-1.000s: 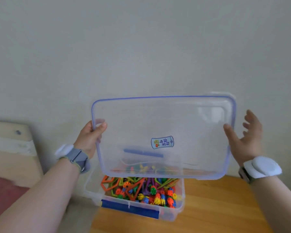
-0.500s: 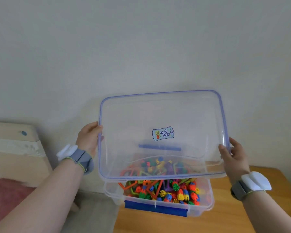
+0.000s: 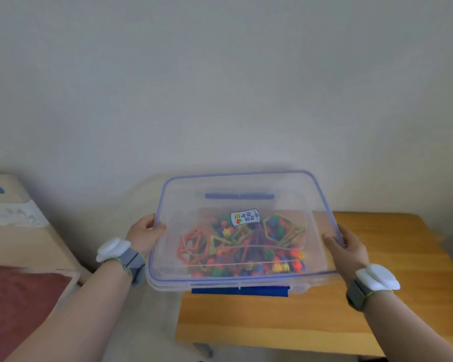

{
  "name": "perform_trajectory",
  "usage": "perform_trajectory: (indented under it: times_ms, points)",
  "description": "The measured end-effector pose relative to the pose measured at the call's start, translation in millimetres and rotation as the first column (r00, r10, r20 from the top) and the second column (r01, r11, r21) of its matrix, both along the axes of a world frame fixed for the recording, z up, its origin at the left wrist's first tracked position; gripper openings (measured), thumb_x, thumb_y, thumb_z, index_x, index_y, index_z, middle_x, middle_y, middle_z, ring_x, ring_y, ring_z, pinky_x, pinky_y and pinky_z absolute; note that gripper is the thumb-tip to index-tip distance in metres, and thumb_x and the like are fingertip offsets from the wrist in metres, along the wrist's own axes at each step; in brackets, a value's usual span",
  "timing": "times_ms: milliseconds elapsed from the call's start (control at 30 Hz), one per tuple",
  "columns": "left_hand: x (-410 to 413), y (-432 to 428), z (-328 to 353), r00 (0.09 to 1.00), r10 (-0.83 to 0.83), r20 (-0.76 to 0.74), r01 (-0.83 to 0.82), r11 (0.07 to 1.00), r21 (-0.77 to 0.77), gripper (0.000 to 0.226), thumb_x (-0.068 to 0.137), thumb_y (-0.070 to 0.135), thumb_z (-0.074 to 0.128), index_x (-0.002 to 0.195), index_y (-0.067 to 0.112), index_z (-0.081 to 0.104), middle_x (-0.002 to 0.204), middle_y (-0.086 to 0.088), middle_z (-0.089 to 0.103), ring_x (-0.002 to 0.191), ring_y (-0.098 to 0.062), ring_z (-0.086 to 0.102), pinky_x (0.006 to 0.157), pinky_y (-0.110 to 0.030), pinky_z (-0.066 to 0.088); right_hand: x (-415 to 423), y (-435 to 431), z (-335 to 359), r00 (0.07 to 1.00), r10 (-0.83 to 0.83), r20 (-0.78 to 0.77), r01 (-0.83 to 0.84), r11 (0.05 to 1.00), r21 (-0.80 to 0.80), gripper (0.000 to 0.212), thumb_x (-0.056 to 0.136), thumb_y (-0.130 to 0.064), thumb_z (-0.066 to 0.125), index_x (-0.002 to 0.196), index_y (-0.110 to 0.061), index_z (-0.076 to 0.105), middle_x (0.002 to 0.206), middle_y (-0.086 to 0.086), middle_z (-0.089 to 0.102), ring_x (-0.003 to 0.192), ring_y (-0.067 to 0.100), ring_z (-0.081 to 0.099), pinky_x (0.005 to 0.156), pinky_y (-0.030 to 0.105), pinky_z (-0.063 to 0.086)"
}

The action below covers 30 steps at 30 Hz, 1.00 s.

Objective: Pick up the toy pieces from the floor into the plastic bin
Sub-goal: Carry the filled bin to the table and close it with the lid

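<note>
We've swung the lid (image 3: pixel 188 205) down from upright, and it now lies level over the bin (image 3: pixel 168 284). Our left hand (image 3: pixel 144 237) grips its left edge and our right hand (image 3: pixel 349 246) its right. Toy pieces (image 3: pixel 246 246) fill the bin on the table (image 3: pixel 377 296). Collecting looks finished, with only sealing left.
</note>
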State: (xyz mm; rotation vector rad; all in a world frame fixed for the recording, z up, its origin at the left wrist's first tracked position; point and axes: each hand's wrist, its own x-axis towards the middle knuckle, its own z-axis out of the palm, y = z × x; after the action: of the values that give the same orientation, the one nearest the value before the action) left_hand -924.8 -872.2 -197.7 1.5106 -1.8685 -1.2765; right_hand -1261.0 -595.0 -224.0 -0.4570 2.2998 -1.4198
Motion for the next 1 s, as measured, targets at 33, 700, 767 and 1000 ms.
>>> perform_trajectory:
  times_ms: [33, 700, 767, 1000]
  points:
    - [-0.9, -0.3, -5.5, 1.0, 0.014, 0.018, -0.014, 1.0, 0.003, 0.008, 0.084, 0.015, 0.062, 0.085, 0.021, 0.067, 0.08, -0.003, 0.066, 0.077, -0.019, 0.059, 0.066, -0.03, 0.042, 1.0, 0.4, -5.0, 1.0, 0.008, 0.014, -0.008, 1.0, 0.025, 0.052, 0.087, -0.031, 0.062, 0.135, -0.019, 0.047, 0.121, 0.011, 0.061, 0.104, 0.027, 0.058, 0.086, 0.034, 0.043]
    - [-12.9, -13.3, -63.8, 0.981, 0.018, 0.194, -0.041, 0.993, 0.113, 0.062, 0.095, 0.026, 0.049, 0.148, 0.01, 0.022, 0.153, -0.011, 0.031, 0.138, -0.029, 0.035, 0.112, -0.034, 0.029, 4.9, -3.9, -48.4, 0.975, 0.016, 0.223, -0.06, 0.98, 0.19, 0.06, 0.089, -0.028, 0.06, 0.142, -0.022, 0.032, 0.113, 0.011, 0.059, 0.092, 0.033, 0.061, 0.082, 0.045, 0.052]
    - [-10.7, -12.7, -65.7, 0.976, 0.026, 0.215, -0.045, 0.996, 0.083, 0.061, 0.095, 0.024, 0.049, 0.148, 0.008, 0.022, 0.154, -0.011, 0.029, 0.14, -0.028, 0.032, 0.112, -0.033, 0.026, 4.9, -1.2, -48.7, 0.974, 0.025, 0.227, -0.071, 0.978, 0.198, 0.059, 0.088, -0.031, 0.061, 0.139, -0.022, 0.034, 0.107, 0.008, 0.058, 0.086, 0.031, 0.061, 0.077, 0.044, 0.053]
    - [-13.5, 2.8, -75.0, 0.992, 0.066, 0.109, -0.076, 0.993, 0.092, 0.064, 0.093, 0.031, 0.054, 0.147, 0.012, 0.026, 0.152, -0.008, 0.033, 0.139, -0.027, 0.035, 0.112, -0.033, 0.028, -1.2, 9.5, -45.6, 0.967, 0.055, 0.247, -0.106, 0.974, 0.199, 0.062, 0.09, -0.036, 0.057, 0.144, -0.032, 0.028, 0.136, 0.013, 0.05, 0.114, 0.036, 0.055, 0.096, 0.05, 0.048]
